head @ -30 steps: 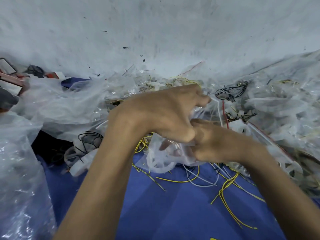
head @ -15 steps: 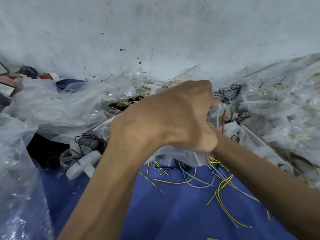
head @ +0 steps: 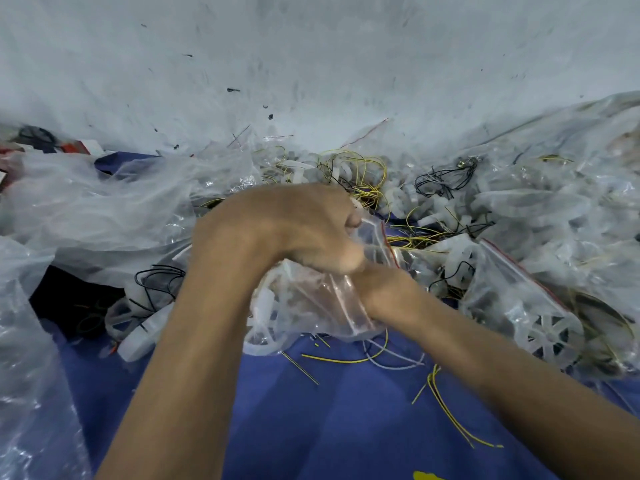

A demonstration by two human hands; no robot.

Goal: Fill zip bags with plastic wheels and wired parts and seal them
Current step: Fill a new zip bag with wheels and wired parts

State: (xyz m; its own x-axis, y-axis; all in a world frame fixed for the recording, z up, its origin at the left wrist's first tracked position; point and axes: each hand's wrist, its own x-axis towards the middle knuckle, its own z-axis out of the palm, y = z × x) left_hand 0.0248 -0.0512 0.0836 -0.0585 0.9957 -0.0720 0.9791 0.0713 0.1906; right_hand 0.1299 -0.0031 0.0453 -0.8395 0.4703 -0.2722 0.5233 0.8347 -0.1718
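Head view looks down on a blue cloth (head: 329,427) that ends at a gray wall. Near the middle of the cloth the hands hold a clear zip bag (head: 311,306) just above it. The bag is crumpled and see-through, with white wheels (head: 266,342) inside and a red zip strip (head: 387,239) along its top. A second bag (head: 512,289) lies by the right edge with a spoked wheel (head: 550,336) in it. The left hand (head: 287,230) curls round the top of the zip bag. The right hand (head: 381,285) is tucked under it, touching it. Its fingers are hidden, so its grip cannot be told. One second ago more of the right hand showed. A loose pile (head: 398,195) of wheels and wires sits at the far edge.
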